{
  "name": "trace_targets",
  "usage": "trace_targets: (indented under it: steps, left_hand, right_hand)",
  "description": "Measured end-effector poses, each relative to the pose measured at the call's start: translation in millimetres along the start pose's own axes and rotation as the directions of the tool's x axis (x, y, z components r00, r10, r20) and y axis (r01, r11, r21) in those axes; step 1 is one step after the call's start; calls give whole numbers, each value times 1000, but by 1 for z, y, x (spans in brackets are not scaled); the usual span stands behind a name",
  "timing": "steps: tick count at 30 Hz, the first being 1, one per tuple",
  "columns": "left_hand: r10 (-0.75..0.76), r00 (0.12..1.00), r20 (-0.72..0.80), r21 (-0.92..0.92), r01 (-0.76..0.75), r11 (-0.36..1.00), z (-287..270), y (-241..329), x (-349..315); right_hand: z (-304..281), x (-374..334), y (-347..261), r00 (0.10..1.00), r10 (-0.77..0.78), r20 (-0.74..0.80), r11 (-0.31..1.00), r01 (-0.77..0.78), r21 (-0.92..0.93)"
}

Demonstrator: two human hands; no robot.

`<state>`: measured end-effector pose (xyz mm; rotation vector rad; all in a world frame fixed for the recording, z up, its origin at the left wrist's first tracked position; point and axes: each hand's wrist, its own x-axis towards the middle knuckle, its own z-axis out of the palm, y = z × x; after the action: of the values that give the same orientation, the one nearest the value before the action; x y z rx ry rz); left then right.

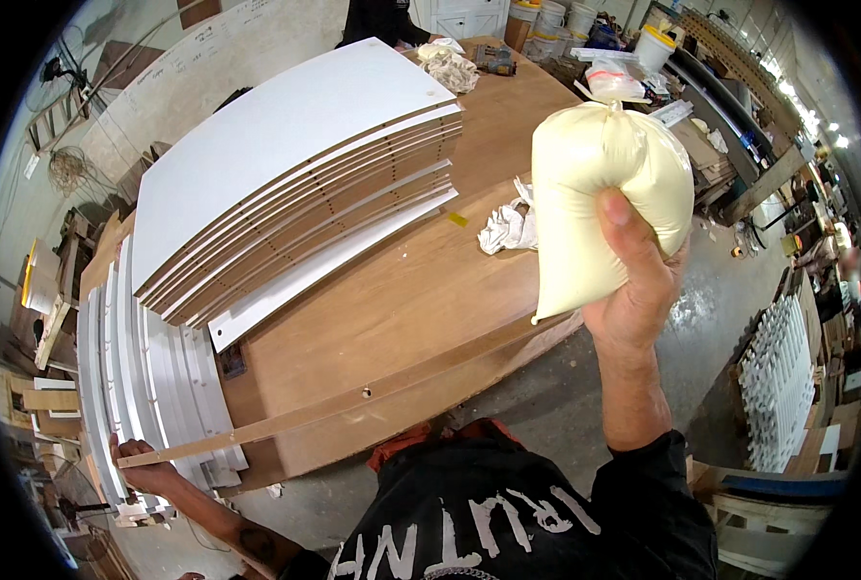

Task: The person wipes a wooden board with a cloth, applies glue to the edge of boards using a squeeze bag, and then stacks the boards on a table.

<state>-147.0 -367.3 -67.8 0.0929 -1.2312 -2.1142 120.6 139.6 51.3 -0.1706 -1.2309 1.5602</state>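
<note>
So your right grip (643, 280) is wrapped round the one cream-filled bag (585, 208), held up over the right end of the counter (373, 324), its long axis roughly upright and pointy corner down. That corner lines up with the far right stretch of your one long brown strip (300, 414), though I can't tell if they touch. Strip runs left to right, rising away from you; your left grip (146, 470) is closed on its left end, so the right one's way nearer the bag's tip. Count: one clear hole (367, 392) in the strip, two crumpled rags (510, 228), one pile of white-faced panels (295, 126), too tight to number.
</note>
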Motion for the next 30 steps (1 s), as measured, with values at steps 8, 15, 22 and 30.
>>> trace_targets:
  steps: [8,15,22,30]
  left_hand:
    - [34,999,23,110,-36,993,-13,-4,13]
    - [54,998,-45,31,-53,998,-10,-1,0]
    - [73,995,-73,95,-66,993,-2,8,-14]
    - [144,989,43,114,-148,982,-3,7,-18]
  right_hand:
    - [2,0,-1,987,-160,35,979,163,-123]
    - [-40,45,-34,992,22,-122,999,-25,-25]
    - [-74,49,-31,989,123,-85,992,-119,45]
    - [-92,57,-37,987,153,-37,988,-154,-4]
